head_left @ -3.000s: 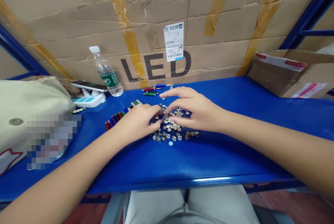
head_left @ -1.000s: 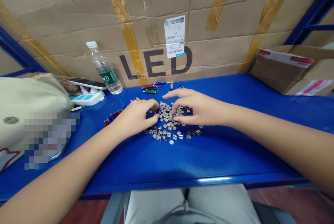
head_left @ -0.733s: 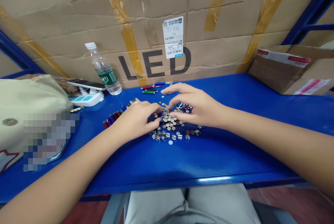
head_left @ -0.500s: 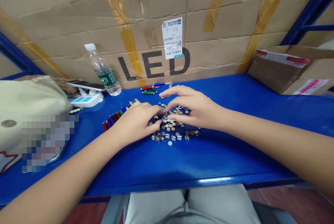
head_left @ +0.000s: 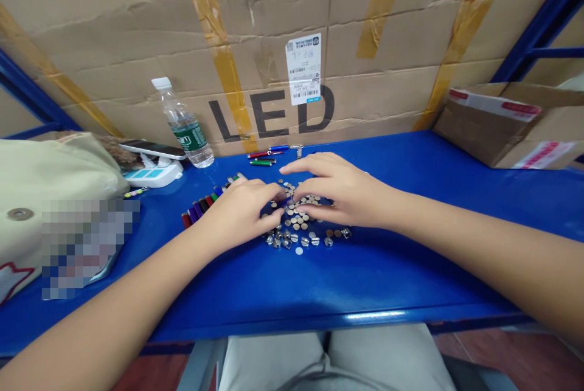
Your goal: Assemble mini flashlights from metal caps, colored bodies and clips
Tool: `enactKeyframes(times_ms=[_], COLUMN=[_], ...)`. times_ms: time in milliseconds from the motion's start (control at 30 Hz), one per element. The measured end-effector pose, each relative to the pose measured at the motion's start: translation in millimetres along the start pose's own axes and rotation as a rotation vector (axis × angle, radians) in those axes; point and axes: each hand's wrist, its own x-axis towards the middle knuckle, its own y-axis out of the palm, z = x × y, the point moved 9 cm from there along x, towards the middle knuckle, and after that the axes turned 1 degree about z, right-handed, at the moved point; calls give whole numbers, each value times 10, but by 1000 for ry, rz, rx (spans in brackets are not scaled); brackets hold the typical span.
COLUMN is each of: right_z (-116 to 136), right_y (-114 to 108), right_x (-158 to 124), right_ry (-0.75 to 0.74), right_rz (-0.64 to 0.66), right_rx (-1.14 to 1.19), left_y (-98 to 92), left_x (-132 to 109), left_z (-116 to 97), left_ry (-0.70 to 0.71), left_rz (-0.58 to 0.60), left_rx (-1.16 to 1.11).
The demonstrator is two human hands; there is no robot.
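Our left hand and right hand stand half curled and nearly meet above a loose pile of small round silver metal discs on the blue steel bench; whether they pinch one we cannot tell (the view is hidden there); a light, low touch serves best, so the discs do not scatter.

Pixelated patch on tote unreadable; discs under fingers hidden; carton cut off at R edge.

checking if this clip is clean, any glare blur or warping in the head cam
In the head view, glare streaks the blue table's front edge, a pixelated patch covers part of the cream bag, wide-angle warping stretches the left forearm and right forearm, and the metal discs look sharp.
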Motion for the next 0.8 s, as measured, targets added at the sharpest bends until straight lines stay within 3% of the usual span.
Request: enactKeyframes(times_ms=[167,300,533,800], right_z=[12,-109,-384,-240], right_y=[-10,-32,340,395], right_x=[12,17,-138,-144], right_ry=[10,119,266,230], right_rz=[3,0,331,441], right_rx=[-6,12,-14,34], left_y=[15,25,-5,-7], left_x=[8,12,11,16], left_z=[4,41,137,122], left_ry=[-8,-27,-67,-59], left_rz=[10,19,-6,-9], left_rx=[2,-2,14,15])
